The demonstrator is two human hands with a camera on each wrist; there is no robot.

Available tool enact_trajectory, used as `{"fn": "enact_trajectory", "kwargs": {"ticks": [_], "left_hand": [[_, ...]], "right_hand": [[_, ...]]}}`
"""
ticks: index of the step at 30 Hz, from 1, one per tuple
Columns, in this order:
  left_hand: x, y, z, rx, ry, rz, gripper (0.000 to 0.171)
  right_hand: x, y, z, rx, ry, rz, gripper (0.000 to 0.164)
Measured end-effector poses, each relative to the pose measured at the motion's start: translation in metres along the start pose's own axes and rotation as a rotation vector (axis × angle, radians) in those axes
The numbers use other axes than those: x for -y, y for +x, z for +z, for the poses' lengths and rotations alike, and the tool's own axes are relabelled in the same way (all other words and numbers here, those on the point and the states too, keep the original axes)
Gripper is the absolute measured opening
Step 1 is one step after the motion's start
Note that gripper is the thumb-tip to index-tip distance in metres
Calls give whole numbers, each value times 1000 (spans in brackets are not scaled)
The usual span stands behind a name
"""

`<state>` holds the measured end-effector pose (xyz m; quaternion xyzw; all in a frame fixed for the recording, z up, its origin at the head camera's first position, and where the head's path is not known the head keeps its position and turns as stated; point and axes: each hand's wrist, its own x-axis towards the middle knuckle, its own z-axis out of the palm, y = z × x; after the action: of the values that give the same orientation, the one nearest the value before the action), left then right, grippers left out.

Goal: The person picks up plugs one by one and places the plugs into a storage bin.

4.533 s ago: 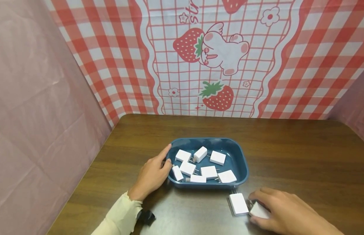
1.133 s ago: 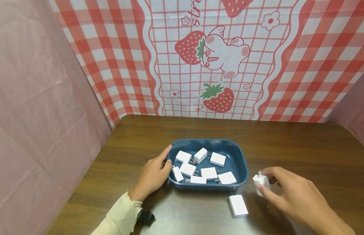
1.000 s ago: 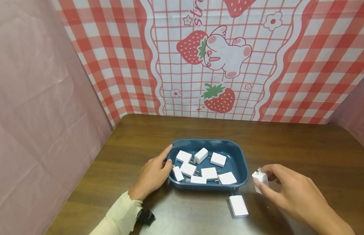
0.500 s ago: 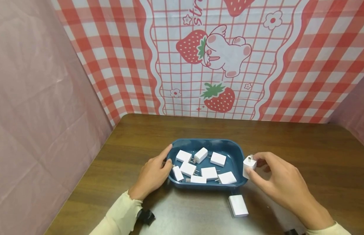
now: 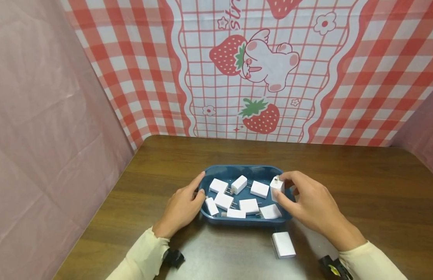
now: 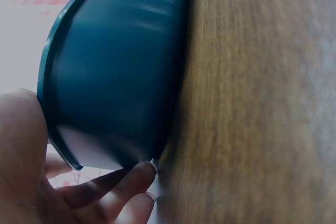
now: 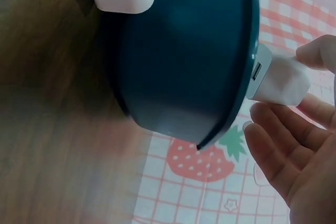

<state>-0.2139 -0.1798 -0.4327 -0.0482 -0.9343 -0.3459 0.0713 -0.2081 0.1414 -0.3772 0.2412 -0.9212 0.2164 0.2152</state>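
Note:
My right hand (image 5: 312,202) pinches a white USB wall charger (image 5: 276,187) between thumb and fingers, over the right end of the blue tray (image 5: 244,221). Its metal prongs point up; in the right wrist view the charger's USB port (image 7: 256,71) faces the tray. My left hand (image 5: 181,206) grips the tray's left end, thumb at the rim and fingers against the outer wall (image 6: 110,61). Inside the tray lie several more white chargers (image 5: 249,206), mostly on their sides. Another charger (image 5: 283,245) lies on the table in front of the tray's right corner.
The brown wooden table (image 5: 167,155) extends around the tray. Behind it hangs a red-and-white checked cloth (image 5: 146,77) with strawberries. A pink cloth (image 5: 45,136) hangs at the left. A black wrist strap (image 5: 335,267) is on the right sleeve.
My right hand has picked a charger up from the table and carried it left and up, now over the tray's right end. The left hand has stayed on the tray.

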Motion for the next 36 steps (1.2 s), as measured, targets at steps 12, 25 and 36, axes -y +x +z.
{"fn": "enact_trajectory", "kwargs": {"ticks": [12, 25, 36], "left_hand": [[2, 0, -2, 10, -3, -13, 53], [1, 2, -1, 6, 17, 15, 54], [2, 3, -1, -18, 16, 29, 53]], "right_hand": [[12, 35, 15, 230, -47, -15, 38], [17, 53, 30, 450, -91, -76, 36], [17, 56, 31, 448, -62, -74, 37]]}}
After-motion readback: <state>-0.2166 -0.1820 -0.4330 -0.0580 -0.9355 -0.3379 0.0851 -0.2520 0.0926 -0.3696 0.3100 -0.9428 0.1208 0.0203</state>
